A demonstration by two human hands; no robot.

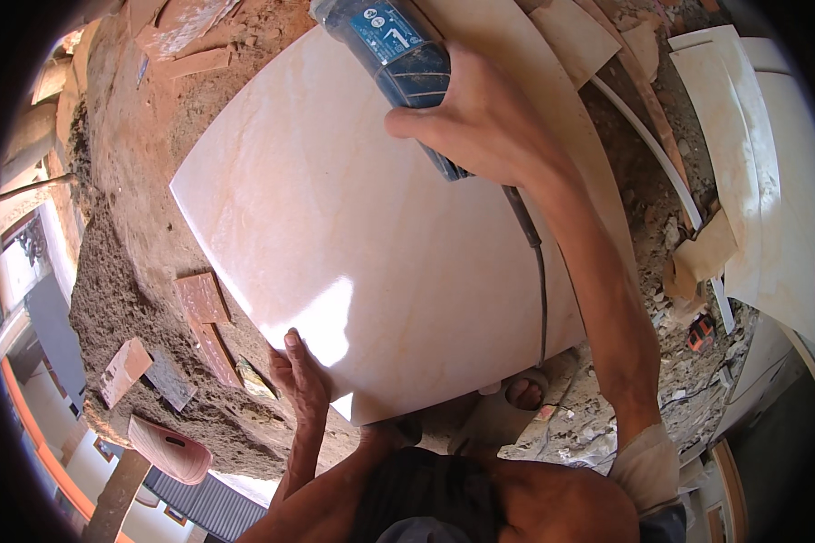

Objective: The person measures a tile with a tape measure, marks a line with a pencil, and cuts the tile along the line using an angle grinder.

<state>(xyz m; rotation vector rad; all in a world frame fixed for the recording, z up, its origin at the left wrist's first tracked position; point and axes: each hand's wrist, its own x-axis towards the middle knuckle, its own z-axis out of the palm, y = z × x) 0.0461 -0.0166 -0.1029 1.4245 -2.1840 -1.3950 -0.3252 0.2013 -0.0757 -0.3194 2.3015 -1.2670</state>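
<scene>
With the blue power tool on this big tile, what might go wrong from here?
1. The left hand steadies only the near edge of the glossy tile; the tile may slip on the loose rubble.
2. The cord runs across the tile from the power tool held by the right hand; it may snag.
3. A bare toe sits just under the tile's edge.

- Sunlight is falling hard across a rough mound of mortar (118,271) at left.
- Broken brick pieces (201,299) are lying on it.
- Rubble (643,226) and pale tile offcuts (761,163) are crowding the right.
</scene>
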